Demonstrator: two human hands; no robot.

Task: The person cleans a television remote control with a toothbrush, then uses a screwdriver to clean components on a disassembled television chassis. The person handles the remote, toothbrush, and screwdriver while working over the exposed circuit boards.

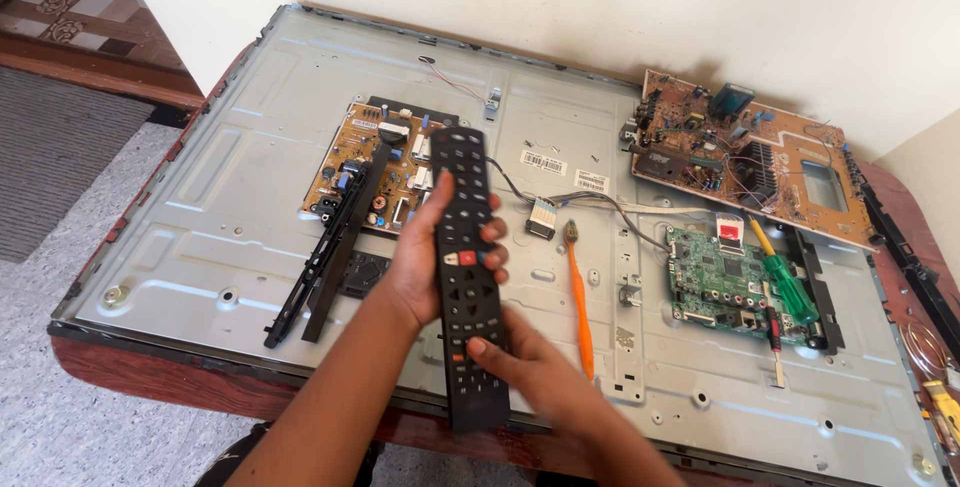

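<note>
Black remote control point(467, 277) held above the metal back panel point(250, 187), left hand point(425, 267) clamped around its middle, right hand point(530, 367) seemingly pinching its lower end, orange brush point(578, 297) just beside.

bright, even daylight; sharp focus

We hold a black remote control point(466, 267) in our left hand point(425, 262), our right hand point(525, 362) touching its lower buttons, above a metal television back panel point(250, 207).
</note>
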